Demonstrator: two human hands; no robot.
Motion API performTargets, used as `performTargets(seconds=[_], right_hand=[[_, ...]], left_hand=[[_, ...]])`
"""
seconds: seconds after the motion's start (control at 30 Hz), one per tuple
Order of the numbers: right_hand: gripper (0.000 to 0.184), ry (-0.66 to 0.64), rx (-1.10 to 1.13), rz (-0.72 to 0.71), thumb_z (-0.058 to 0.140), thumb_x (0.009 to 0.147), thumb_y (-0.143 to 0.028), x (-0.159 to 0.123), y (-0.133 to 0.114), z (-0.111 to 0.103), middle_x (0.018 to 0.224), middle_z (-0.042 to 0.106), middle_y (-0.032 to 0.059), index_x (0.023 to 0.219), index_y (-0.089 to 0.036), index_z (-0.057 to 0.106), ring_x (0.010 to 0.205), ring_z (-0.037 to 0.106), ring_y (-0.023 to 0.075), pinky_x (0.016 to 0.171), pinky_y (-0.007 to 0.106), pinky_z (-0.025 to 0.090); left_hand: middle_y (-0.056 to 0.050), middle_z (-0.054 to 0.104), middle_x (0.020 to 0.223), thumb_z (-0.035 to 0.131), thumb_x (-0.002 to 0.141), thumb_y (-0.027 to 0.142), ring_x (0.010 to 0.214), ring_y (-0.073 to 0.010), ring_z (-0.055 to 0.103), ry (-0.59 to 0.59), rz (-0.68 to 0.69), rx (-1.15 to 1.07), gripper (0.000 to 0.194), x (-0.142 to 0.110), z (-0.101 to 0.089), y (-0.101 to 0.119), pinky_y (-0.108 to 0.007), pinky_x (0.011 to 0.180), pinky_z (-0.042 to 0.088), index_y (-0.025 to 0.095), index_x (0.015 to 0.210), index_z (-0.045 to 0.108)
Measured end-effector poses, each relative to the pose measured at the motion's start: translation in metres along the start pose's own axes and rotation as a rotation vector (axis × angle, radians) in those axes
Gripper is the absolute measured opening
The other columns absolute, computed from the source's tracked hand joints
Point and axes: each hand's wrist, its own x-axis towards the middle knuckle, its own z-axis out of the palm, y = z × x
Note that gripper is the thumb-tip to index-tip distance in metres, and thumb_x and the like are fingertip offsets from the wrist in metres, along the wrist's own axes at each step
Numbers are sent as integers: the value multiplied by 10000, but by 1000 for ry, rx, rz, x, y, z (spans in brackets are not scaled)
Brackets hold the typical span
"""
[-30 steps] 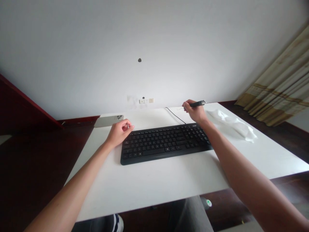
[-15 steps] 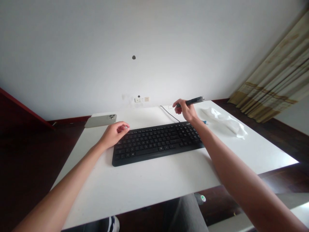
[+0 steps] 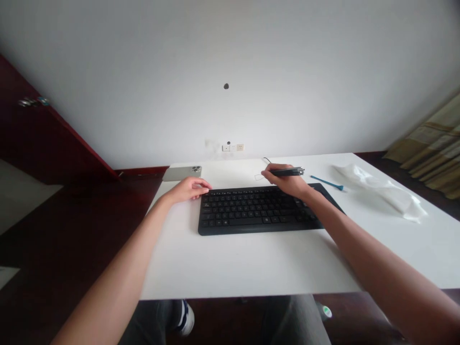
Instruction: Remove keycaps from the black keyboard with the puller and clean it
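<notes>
A black keyboard [image 3: 258,211] lies across the middle of the white table [image 3: 244,263]. My right hand [image 3: 287,182] hovers over its far right rows, closed around a slim dark tool [image 3: 289,171] held level, with a thin wire loop at its left tip. My left hand [image 3: 189,188] rests at the keyboard's far left corner, fingers loosely curled and touching its edge, holding nothing.
A phone [image 3: 182,173] lies face down at the table's far left corner. A blue stick [image 3: 327,182] and a crumpled white cloth [image 3: 381,194] lie on the right. The keyboard cable [image 3: 266,160] runs off the far edge. Dark floor surrounds the table; my legs are under it.
My right hand has come down with the tool from above the far edge to just over the keyboard's back rows. My left hand has flattened against the keyboard's corner. The view has swung left.
</notes>
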Motion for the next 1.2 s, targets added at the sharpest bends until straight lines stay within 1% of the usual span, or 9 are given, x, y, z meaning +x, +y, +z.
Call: performTargets(seconds=[0.07,0.17,0.33,0.47,0.57,0.67,0.8,1.03,1.2], right_hand=[[361,-27,56,-21,571,955,-520,0,-13,10,671,611,-9,764,-220,629,636,519,154,633,307,393],[349,-47,140,-60,580,956,-515,5,-36,29,710,655,2,787,-219,653,668,566,161,661,306,420],[293,-98,222,-130,595,957,-455,23,-73,69,754,715,19,834,-206,689,707,623,166,711,298,448],[263,-113,186,-223,589,962,-409,33,-82,101,738,688,4,854,-193,692,659,565,141,667,271,411],[267,-125,150,-246,552,993,-396,31,-80,115,798,702,21,895,-191,693,703,570,147,696,267,402],[278,-147,57,-271,528,1015,-396,24,-80,120,794,689,41,913,-196,692,746,568,169,717,274,387],[278,-155,-27,-244,516,1028,-379,18,-84,120,777,660,57,915,-192,687,752,549,179,708,277,362],[249,-169,-10,-176,539,1007,-337,22,-84,122,701,622,22,832,-189,638,624,464,139,641,265,320],[259,-170,-60,-260,534,1005,-297,24,-86,123,711,632,50,780,-189,603,755,531,179,694,268,335]], left_hand=[[-87,748,895,757,830,394,607,-118,591,-41,-51,-69,336,-3,-4,2,-251,589,507,172,1081,789],[-97,758,958,809,776,369,718,-153,657,-76,-91,-165,387,-6,-8,4,-304,717,562,180,1113,787],[-85,768,971,853,724,324,845,-193,706,-172,-73,-207,453,-7,-13,0,-329,804,560,213,1157,781],[-61,765,993,841,736,285,871,-187,697,-217,-38,-197,440,-5,-15,-6,-324,831,535,228,1168,773],[-44,749,986,832,746,269,874,-169,676,-250,-30,-155,487,-1,-16,-12,-316,864,511,220,1224,749],[-33,735,980,821,766,280,871,-162,656,-279,-20,-85,517,1,-17,-15,-310,871,493,226,1271,726],[-24,730,1015,809,779,285,906,-167,648,-260,0,-32,478,1,-17,-16,-303,880,482,254,1250,733],[-21,721,926,793,784,245,830,-149,644,-252,16,-56,437,0,-16,-15,-289,832,494,219,1218,747],[-29,732,952,799,778,244,791,-133,624,-257,29,-85,399,1,-15,-16,-279,797,487,205,1173,760]])
